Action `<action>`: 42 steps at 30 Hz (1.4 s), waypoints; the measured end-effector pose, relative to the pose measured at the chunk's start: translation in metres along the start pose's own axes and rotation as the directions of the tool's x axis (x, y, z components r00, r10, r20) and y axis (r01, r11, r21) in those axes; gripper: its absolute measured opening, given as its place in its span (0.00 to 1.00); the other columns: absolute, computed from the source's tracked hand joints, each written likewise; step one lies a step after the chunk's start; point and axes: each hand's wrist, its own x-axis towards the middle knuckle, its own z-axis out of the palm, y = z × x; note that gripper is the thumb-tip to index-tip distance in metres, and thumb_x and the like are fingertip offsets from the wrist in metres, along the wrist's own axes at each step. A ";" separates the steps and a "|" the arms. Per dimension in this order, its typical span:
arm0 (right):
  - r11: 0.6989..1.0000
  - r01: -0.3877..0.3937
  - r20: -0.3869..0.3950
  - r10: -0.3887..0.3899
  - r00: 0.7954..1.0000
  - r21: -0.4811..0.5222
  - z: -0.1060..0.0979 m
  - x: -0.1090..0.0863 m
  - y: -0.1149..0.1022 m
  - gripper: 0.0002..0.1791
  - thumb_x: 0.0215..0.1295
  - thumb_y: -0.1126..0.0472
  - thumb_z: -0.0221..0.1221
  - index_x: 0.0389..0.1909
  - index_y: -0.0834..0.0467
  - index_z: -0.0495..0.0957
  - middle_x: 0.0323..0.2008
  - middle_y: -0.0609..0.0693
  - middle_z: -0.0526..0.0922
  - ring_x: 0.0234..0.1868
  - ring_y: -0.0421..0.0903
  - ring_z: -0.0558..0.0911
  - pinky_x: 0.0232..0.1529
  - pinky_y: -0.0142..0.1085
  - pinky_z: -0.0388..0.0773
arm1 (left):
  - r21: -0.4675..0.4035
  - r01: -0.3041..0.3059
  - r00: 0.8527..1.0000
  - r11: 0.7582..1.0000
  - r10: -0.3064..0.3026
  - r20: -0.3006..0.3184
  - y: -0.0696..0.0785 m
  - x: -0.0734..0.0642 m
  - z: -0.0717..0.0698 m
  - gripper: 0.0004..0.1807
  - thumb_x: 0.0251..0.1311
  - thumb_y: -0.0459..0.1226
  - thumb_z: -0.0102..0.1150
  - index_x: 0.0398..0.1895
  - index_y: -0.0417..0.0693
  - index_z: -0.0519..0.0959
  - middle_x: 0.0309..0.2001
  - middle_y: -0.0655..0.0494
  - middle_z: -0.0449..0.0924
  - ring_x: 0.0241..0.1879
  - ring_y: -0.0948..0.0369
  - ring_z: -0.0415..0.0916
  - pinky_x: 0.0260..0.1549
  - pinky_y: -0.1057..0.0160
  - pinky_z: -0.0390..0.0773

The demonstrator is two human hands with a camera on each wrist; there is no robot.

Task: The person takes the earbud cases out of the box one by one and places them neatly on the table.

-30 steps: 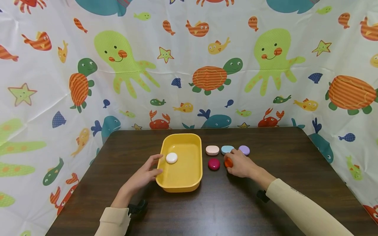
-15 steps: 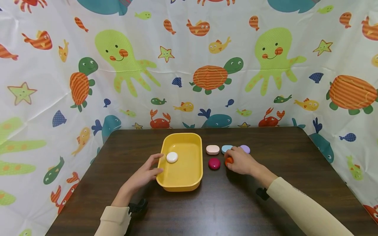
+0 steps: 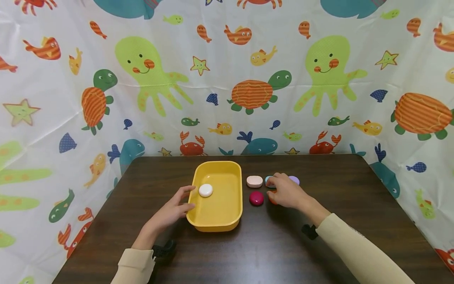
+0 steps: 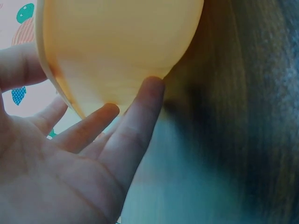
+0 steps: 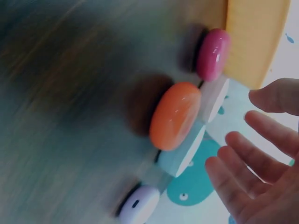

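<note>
My right hand [image 3: 289,192] hovers over a glossy orange oval piece [image 5: 175,116], shaped like a small soap bar. The right wrist view has its fingers extended and apart from that piece, which sits on the dark table. In the head view this hand covers most of the orange piece and part of a light blue one [image 3: 268,182]. My left hand [image 3: 170,211] is at the left side of a yellow tub [image 3: 221,209], its loosely straight fingers touching the wall [image 4: 117,56]. Inside the tub lies a white rounded piece [image 3: 205,190].
Left of the orange piece is a crimson round piece [image 3: 256,198]. Behind stand a pale pink oblong one [image 3: 254,181] and, to the right, a lilac one [image 3: 294,180] with a small dark slot. A sea-animal curtain [image 3: 213,59] hangs behind the table [image 3: 340,185].
My right hand had its fingers at the orange piece; now they have spread and risen off it, slightly towards the blue piece. The left hand stays at the tub.
</note>
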 end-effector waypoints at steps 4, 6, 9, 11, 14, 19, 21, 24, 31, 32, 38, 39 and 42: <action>1.000 0.001 -0.011 -0.001 1.000 0.006 -0.001 0.006 -0.008 0.13 0.63 0.59 0.65 0.45 0.61 0.83 0.44 0.57 0.81 0.47 0.55 0.76 0.49 0.50 0.79 | -0.001 -0.007 1.000 1.000 0.007 0.004 0.000 0.000 -0.003 0.35 0.74 0.41 0.55 0.78 0.52 0.52 0.77 0.36 0.50 0.68 0.41 0.66 0.61 0.42 0.75; 1.000 -0.010 -0.010 0.010 1.000 0.010 0.000 0.008 -0.012 0.13 0.64 0.59 0.65 0.46 0.60 0.83 0.45 0.57 0.81 0.48 0.54 0.76 0.49 0.50 0.79 | -0.002 -0.009 1.000 1.000 0.009 0.004 0.000 0.001 -0.004 0.35 0.73 0.41 0.55 0.78 0.52 0.52 0.77 0.36 0.50 0.68 0.41 0.65 0.61 0.43 0.75; 0.999 -0.033 -0.011 0.033 0.999 0.021 0.001 0.011 -0.016 0.13 0.64 0.58 0.65 0.47 0.59 0.84 0.46 0.55 0.81 0.48 0.52 0.75 0.48 0.49 0.80 | -0.002 -0.007 1.000 1.000 0.007 0.005 0.000 0.002 -0.005 0.35 0.73 0.41 0.55 0.78 0.52 0.52 0.77 0.36 0.50 0.68 0.41 0.66 0.61 0.43 0.75; 0.999 -0.033 -0.017 0.033 0.999 0.025 0.001 0.013 -0.018 0.13 0.64 0.58 0.65 0.47 0.59 0.84 0.45 0.53 0.81 0.48 0.52 0.75 0.48 0.48 0.80 | -0.002 -0.006 1.000 1.000 0.006 0.004 0.000 0.003 -0.004 0.34 0.74 0.40 0.54 0.77 0.52 0.52 0.77 0.36 0.50 0.67 0.41 0.66 0.60 0.43 0.75; 0.999 -0.024 -0.024 0.025 0.999 0.025 0.000 0.015 -0.021 0.13 0.64 0.59 0.65 0.47 0.59 0.84 0.44 0.52 0.80 0.48 0.51 0.74 0.48 0.46 0.80 | -0.001 -0.004 1.000 1.000 0.004 0.001 -0.001 0.004 -0.004 0.33 0.74 0.39 0.54 0.77 0.51 0.53 0.76 0.35 0.51 0.66 0.42 0.68 0.60 0.43 0.75; 1.000 -0.015 -0.034 0.015 0.999 0.008 -0.002 0.019 -0.026 0.12 0.65 0.58 0.64 0.46 0.58 0.84 0.45 0.53 0.81 0.46 0.50 0.74 0.47 0.43 0.79 | -0.003 0.001 1.000 1.000 -0.001 -0.008 -0.002 0.006 -0.004 0.33 0.74 0.39 0.54 0.77 0.52 0.54 0.76 0.36 0.52 0.65 0.43 0.69 0.61 0.44 0.75; 1.000 -0.015 -0.036 0.015 0.999 -0.001 -0.004 0.021 -0.029 0.11 0.65 0.58 0.64 0.46 0.57 0.84 0.45 0.53 0.81 0.47 0.50 0.74 0.46 0.43 0.80 | 0.000 0.004 1.000 1.000 -0.004 -0.008 -0.002 0.007 -0.004 0.33 0.74 0.39 0.54 0.77 0.53 0.53 0.76 0.36 0.52 0.66 0.43 0.69 0.61 0.44 0.75; 1.000 -0.025 -0.033 0.025 0.999 -0.003 -0.006 0.025 -0.036 0.12 0.64 0.58 0.64 0.46 0.56 0.84 0.47 0.52 0.81 0.50 0.51 0.75 0.50 0.45 0.81 | -0.003 0.004 1.000 1.000 -0.004 -0.005 -0.002 0.007 -0.004 0.33 0.74 0.39 0.54 0.77 0.53 0.53 0.76 0.36 0.51 0.66 0.42 0.68 0.61 0.43 0.75; 0.999 -0.023 -0.025 0.024 0.999 0.030 -0.006 0.035 -0.050 0.12 0.66 0.56 0.64 0.47 0.55 0.84 0.48 0.51 0.81 0.52 0.50 0.75 0.55 0.47 0.81 | -0.005 0.008 1.000 1.000 -0.008 -0.003 -0.002 0.006 -0.006 0.33 0.74 0.39 0.53 0.78 0.53 0.53 0.76 0.36 0.51 0.66 0.43 0.68 0.61 0.43 0.75; 0.999 -0.014 -0.029 0.015 0.999 0.032 -0.006 0.036 -0.051 0.12 0.66 0.56 0.64 0.47 0.55 0.84 0.47 0.50 0.81 0.52 0.50 0.75 0.54 0.47 0.81 | -0.005 0.008 1.000 1.000 -0.008 -0.004 -0.003 0.006 -0.006 0.33 0.74 0.39 0.53 0.77 0.53 0.53 0.76 0.36 0.51 0.66 0.43 0.68 0.61 0.43 0.75; 0.999 0.046 -0.056 -0.045 0.997 0.018 -0.007 0.042 -0.057 0.11 0.66 0.58 0.63 0.47 0.56 0.84 0.47 0.50 0.80 0.51 0.49 0.74 0.52 0.45 0.81 | -0.002 -0.006 1.000 1.000 0.006 -0.006 -0.004 0.009 -0.006 0.33 0.73 0.40 0.54 0.77 0.53 0.54 0.76 0.36 0.52 0.65 0.43 0.69 0.60 0.44 0.75; 0.998 0.053 -0.057 -0.053 0.997 0.015 -0.008 0.043 -0.058 0.11 0.66 0.58 0.63 0.47 0.56 0.84 0.48 0.50 0.80 0.51 0.49 0.74 0.52 0.45 0.81 | -0.003 -0.008 1.000 1.000 0.008 -0.005 -0.004 0.009 -0.006 0.34 0.73 0.40 0.55 0.77 0.52 0.54 0.76 0.36 0.53 0.65 0.43 0.69 0.60 0.44 0.75; 0.997 0.079 -0.064 -0.078 0.995 0.015 -0.008 0.047 -0.062 0.12 0.67 0.58 0.62 0.47 0.57 0.84 0.47 0.51 0.81 0.50 0.49 0.74 0.52 0.44 0.81 | -0.002 -0.004 1.000 1.000 0.004 -0.006 -0.003 0.009 -0.006 0.34 0.72 0.41 0.56 0.77 0.52 0.54 0.75 0.36 0.53 0.65 0.44 0.70 0.60 0.45 0.76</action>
